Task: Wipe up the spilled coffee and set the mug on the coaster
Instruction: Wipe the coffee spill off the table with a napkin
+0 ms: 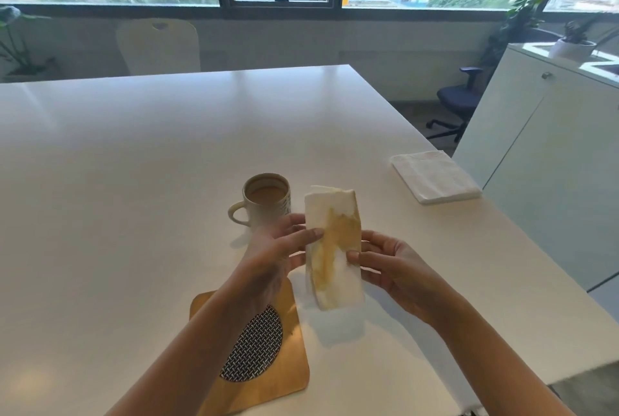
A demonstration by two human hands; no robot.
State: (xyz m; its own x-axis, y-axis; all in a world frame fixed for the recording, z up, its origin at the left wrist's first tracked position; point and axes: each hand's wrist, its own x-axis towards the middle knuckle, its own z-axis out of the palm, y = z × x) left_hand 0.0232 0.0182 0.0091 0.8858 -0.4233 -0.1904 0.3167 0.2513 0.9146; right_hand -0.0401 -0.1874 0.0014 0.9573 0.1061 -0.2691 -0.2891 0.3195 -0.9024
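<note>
Coaster point(268, 368) under left forearm, both hands pinching stained napkin point(333, 248)

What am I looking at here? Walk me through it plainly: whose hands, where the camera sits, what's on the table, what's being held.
There is no machine here. One camera is worn on a person's head, looking forward and down, so the two arms reaching in from below are that person's own. The left hand and the right hand pinch a folded paper napkin between them, held above the white table; it carries a brown coffee stain. Behind the hands stands a mug with milky coffee in it. Close to the person lies a wooden coaster with a woven round centre, nothing on it. A stack of clean napkins lies on the right, near the table's edge.
</note>
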